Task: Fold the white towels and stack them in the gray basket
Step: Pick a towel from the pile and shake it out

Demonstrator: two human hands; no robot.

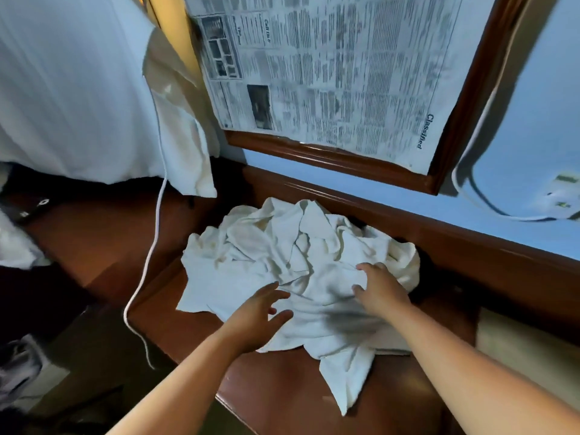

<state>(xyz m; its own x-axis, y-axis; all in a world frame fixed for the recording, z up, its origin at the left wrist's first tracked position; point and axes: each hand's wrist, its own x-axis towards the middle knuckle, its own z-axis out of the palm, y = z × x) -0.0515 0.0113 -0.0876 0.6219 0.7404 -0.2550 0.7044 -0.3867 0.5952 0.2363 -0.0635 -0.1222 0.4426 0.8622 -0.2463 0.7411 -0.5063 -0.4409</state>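
Observation:
A crumpled heap of white towels (282,255) lies on a dark wooden table (282,381), with one corner trailing toward the front edge. My left hand (257,315) hovers at the heap's near left side, fingers spread and relaxed, holding nothing. My right hand (379,287) rests on the right part of the heap, its fingers bent down into the cloth; whether they pinch it I cannot tell. No gray basket is in view.
A wood-framed pane covered with newspaper (329,73) leans against the blue wall behind the table. A white cable (150,246) hangs down past the table's left edge. White bedding (78,89) fills the upper left. A wall socket (561,189) sits at the right.

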